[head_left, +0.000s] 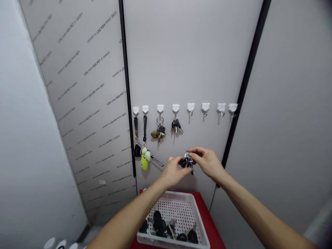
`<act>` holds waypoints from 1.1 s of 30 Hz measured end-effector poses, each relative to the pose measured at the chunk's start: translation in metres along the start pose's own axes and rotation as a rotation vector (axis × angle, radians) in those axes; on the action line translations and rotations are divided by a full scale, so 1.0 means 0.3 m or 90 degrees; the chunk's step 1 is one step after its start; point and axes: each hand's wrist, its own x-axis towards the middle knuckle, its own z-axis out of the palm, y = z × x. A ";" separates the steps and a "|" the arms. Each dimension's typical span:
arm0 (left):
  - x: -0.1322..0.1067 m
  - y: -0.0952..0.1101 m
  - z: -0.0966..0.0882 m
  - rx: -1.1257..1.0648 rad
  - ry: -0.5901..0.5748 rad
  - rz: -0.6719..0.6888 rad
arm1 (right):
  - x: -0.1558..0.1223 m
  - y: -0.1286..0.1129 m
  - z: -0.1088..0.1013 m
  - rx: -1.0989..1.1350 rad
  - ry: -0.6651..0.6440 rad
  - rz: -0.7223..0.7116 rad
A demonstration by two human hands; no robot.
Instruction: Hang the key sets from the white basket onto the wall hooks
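Observation:
Both hands hold one bunch of keys point(187, 162) with black heads, in front of the wall below the row of white hooks. My left hand point(174, 172) pinches the keys from the left side. At the top, my right hand point(207, 162) grips the metal key ring point(186, 154) between thumb and fingers. Nearest above them is a bare hook point(191, 108). To its left, a bunch of black keys point(176, 126) hangs from another hook, and beside that a ring with a brass-coloured charm point(155, 134).
A white plastic basket point(201, 221) with several dark keys stands on a red surface point(214, 231) below. Farther left hang a black key fob point(137, 150) and a yellow-green fob point(144, 162) on straps. Bare hooks point(221, 109) continue to the right.

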 end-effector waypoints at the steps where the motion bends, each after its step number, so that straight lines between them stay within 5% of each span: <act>1: 0.000 0.001 -0.006 0.009 -0.002 0.007 | 0.003 -0.001 -0.003 -0.007 0.000 0.001; 11: 0.008 -0.018 -0.003 -0.307 -0.092 0.021 | -0.001 0.000 0.007 -0.017 -0.033 -0.002; 20: 0.021 0.040 -0.107 -0.253 -0.110 -0.044 | -0.019 -0.015 -0.004 0.018 -0.064 -0.010; 33: 0.039 0.116 -0.141 -0.322 -0.043 -0.100 | -0.034 -0.030 -0.018 0.121 -0.181 0.018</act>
